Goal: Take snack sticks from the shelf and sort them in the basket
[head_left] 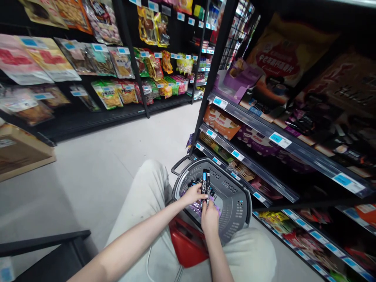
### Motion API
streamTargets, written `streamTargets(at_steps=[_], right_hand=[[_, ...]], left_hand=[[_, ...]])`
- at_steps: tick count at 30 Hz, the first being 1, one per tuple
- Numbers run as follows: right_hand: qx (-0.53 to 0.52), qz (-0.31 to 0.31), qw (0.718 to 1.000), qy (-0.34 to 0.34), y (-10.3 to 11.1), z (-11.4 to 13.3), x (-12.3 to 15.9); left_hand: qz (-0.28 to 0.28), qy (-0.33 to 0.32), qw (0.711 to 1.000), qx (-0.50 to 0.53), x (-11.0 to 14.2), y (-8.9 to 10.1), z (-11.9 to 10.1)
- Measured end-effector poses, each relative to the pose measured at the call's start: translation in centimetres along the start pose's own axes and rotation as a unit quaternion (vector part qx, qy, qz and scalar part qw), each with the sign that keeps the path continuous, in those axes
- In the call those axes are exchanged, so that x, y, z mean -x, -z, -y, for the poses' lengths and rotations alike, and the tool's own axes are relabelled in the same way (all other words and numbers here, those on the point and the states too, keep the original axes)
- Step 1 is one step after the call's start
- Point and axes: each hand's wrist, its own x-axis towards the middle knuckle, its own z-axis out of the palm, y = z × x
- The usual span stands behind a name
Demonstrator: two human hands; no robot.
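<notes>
Over a grey plastic shopping basket [232, 211], both my hands hold slim black stick packets [206, 178] with blue and white print. My left hand [194, 194] closes on them from the left side. Fingers of my right hand [210, 215] are wrapped round their lower ends. The packets stand roughly upright, close together; how many there are is hard to tell. Purple wrapped packets [196, 207] and more black ones lie in the basket below, partly hidden by my hands. The basket sits between my knees, its handle [180, 164] at the far left rim.
A shelf rack with price tags [279, 139] and packed goods stands close on the right. Snack shelves [102, 111] line the far left. A cardboard box [23, 152] rests at the left edge. Something red [188, 243] is under the basket; a black frame [44, 243] lies lower left.
</notes>
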Motion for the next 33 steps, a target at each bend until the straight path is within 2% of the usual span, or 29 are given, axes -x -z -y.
streamTargets(at_steps=[4,9,14,18,23,27,29,33], right_hand=[[0.000,0.016,1.000,-0.002,0.2,-0.3,-0.2],[-0.095,0.041,0.995,0.004,0.9,-1.1,-0.7],[-0.268,0.093,0.959,-0.012,1.7,-2.0,-1.3],[-0.348,0.133,0.927,-0.035,1.0,-2.7,-1.4],[-0.351,0.154,0.923,-0.040,-0.2,-3.3,-1.2],[-0.357,0.171,0.918,-0.016,-0.1,-3.2,-1.3],[-0.387,0.190,0.902,-0.007,0.3,-3.0,-1.4],[-0.482,0.243,0.841,-0.021,1.5,-2.8,-1.6]], left_hand=[[0.044,0.068,0.997,0.010,0.3,-0.2,-0.1],[0.062,0.054,0.997,0.016,0.1,0.1,-0.5],[0.083,0.049,0.995,0.036,0.1,0.3,-1.1],[0.068,0.039,0.997,0.016,0.0,0.3,-0.8],[0.045,0.029,0.998,-0.031,-0.2,0.4,-0.1],[0.051,0.037,0.997,-0.044,-0.1,0.4,-0.2],[0.058,0.041,0.997,-0.043,0.0,0.4,-0.5],[0.092,0.037,0.995,-0.004,0.2,0.5,-1.2]])
